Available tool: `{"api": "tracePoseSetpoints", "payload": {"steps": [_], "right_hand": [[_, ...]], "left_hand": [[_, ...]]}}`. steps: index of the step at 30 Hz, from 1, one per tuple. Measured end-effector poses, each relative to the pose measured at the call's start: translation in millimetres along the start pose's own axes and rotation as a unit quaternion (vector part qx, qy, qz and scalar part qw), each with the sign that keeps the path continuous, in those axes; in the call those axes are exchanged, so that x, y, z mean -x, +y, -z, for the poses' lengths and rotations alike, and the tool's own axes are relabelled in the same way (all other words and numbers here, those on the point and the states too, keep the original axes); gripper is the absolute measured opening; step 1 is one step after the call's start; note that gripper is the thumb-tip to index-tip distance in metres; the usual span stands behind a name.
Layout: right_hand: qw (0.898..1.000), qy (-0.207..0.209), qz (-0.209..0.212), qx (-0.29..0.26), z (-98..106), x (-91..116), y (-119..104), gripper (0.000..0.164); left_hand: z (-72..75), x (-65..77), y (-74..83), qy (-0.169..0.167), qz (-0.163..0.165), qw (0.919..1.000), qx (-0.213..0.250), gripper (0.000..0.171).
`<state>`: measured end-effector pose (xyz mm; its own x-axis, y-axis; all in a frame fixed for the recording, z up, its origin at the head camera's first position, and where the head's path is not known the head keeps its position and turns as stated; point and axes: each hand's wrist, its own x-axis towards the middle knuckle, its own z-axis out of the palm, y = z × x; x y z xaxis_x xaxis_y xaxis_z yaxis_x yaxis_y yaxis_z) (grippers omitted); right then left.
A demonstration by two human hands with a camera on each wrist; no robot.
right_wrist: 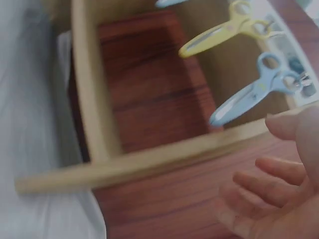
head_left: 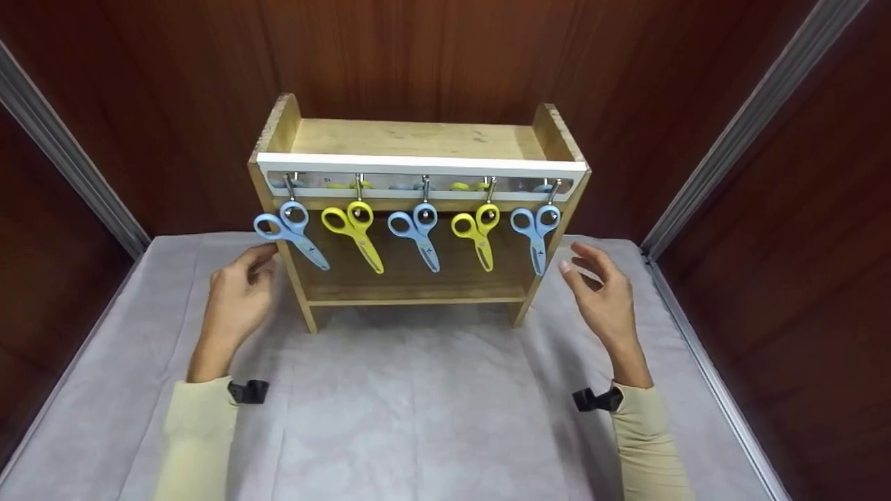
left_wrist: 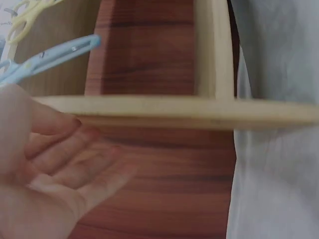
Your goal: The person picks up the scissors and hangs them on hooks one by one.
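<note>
A small wooden rack (head_left: 418, 139) stands on the cloth, with a white-framed strip (head_left: 418, 167) along its upper front. Blue scissors (head_left: 414, 233) and yellow scissors (head_left: 353, 233) hang in turn from metal hooks (head_left: 359, 186) on that strip, several in all. My left hand (head_left: 240, 296) is at the rack's left side, its loosely bent fingers close to the wooden panel (left_wrist: 164, 112). On the other side, my right hand (head_left: 602, 296) is by the right panel (right_wrist: 139, 164), near the outermost blue scissors (right_wrist: 251, 94), fingers relaxed and slightly spread. Neither hand holds anything.
Grey cloth (head_left: 411, 417) covers the surface under the rack. Dark reddish wood-grain walls (head_left: 431, 56) enclose the back and sides, with metal corner rails (head_left: 738, 125) at both sides. A black wrist camera (head_left: 597, 399) sits at each cuff.
</note>
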<state>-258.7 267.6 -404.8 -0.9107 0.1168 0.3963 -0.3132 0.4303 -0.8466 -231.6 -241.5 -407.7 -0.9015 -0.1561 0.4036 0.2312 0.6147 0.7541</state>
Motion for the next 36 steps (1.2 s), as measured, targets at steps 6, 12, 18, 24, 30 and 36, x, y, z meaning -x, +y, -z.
{"api": "tracePoseSetpoints", "payload": {"steps": [6, 12, 18, 24, 30, 36], "right_hand": [[0.993, 0.001, 0.025, 0.114, 9, -15, 15, 0.058], [0.981, 0.029, 0.066, 0.179, 23, -41, 28, 0.054], [0.969, -0.039, 0.056, 0.238, 36, -66, 40, 0.097], [0.949, -0.085, 0.012, 0.303, 36, -79, 53, 0.12], [0.927, -0.13, -0.041, 0.349, 28, -79, 74, 0.13], [0.903, -0.18, -0.092, 0.378, 24, -74, 93, 0.136]], "left_hand": [[10.5, -6.2, -14.2, 0.019, -0.088, 0.9899, -0.11, 0.044], [16.5, -15.9, -30.7, 0.026, -0.141, 0.9606, -0.238, 0.051], [24.6, -24.7, -39.7, -0.058, -0.084, 0.94, -0.326, 0.075], [22.6, -34.0, -50.5, -0.092, -0.048, 0.9337, -0.343, 0.092], [16.3, -28.5, -67.0, -0.102, -0.019, 0.9337, -0.343, 0.101], [10.6, -23.0, -84.0, -0.112, 0.015, 0.9349, -0.336, 0.11]]}}
